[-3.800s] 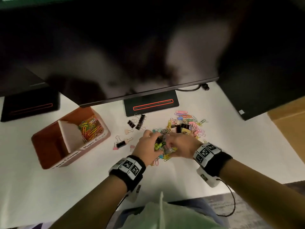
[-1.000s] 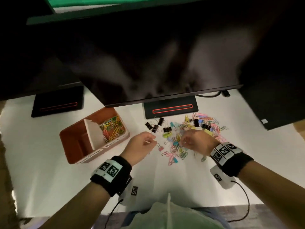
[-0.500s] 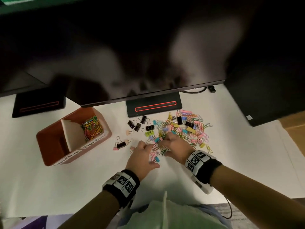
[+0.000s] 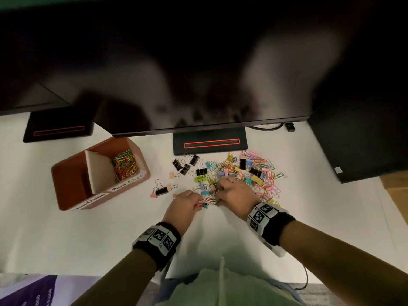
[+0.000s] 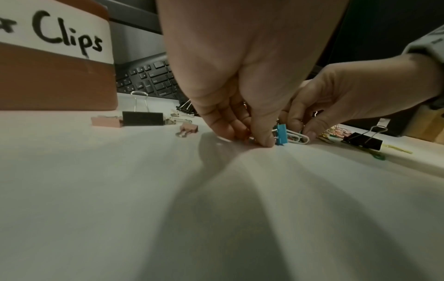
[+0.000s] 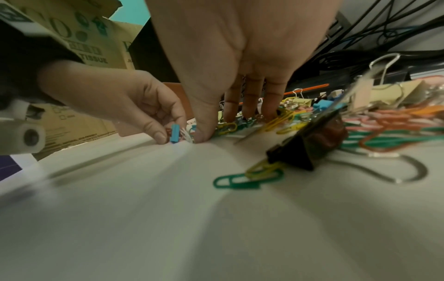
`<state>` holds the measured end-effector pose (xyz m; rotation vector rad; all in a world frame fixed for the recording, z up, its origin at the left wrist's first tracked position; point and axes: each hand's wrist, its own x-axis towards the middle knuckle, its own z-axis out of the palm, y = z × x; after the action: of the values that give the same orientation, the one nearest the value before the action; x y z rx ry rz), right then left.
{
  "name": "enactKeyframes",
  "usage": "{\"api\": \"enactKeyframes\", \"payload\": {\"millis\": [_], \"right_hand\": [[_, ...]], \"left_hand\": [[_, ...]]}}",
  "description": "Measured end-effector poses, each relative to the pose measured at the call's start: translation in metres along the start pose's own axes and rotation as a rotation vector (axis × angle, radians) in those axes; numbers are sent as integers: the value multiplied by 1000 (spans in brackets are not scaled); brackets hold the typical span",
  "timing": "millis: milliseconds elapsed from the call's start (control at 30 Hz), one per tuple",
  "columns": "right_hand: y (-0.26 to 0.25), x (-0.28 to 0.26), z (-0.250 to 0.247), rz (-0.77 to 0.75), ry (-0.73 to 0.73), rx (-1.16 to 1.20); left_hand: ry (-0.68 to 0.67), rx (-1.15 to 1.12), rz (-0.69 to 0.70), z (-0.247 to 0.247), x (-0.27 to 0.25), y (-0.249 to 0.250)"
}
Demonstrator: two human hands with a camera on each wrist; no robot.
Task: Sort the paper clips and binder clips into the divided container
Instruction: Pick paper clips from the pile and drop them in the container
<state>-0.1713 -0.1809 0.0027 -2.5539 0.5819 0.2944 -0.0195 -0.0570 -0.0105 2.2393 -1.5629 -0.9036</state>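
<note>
The left hand (image 5: 242, 62) points fingers-down at the desk, fingertips pinched on something by a small blue binder clip (image 5: 280, 134); the right hand (image 6: 240, 47), thumb planted just beside that clip, spreads its fingers into the clip pile (image 4: 249, 175). Left of the fingers sits the divided container (image 4: 141, 177), paper clips (image 4: 124, 164) in one compartment. What the left fingertips hold is hidden.

White desk (image 4: 66, 239) beneath dark monitor (image 4: 198, 74)
</note>
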Motion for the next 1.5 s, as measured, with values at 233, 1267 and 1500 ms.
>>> {"api": "enactKeyframes", "payload": {"millis": [233, 1267, 1500], "right_hand": [[4, 0, -6, 35, 28, 21], [-33, 23, -6, 167, -218, 43], [-47, 30, -21, 132, -214, 50]], "left_hand": [[-18, -76, -25, -7, -2, -7], [58, -459, -192, -43, -15, -30], [219, -472, -129, -109, -22, -41]]}}
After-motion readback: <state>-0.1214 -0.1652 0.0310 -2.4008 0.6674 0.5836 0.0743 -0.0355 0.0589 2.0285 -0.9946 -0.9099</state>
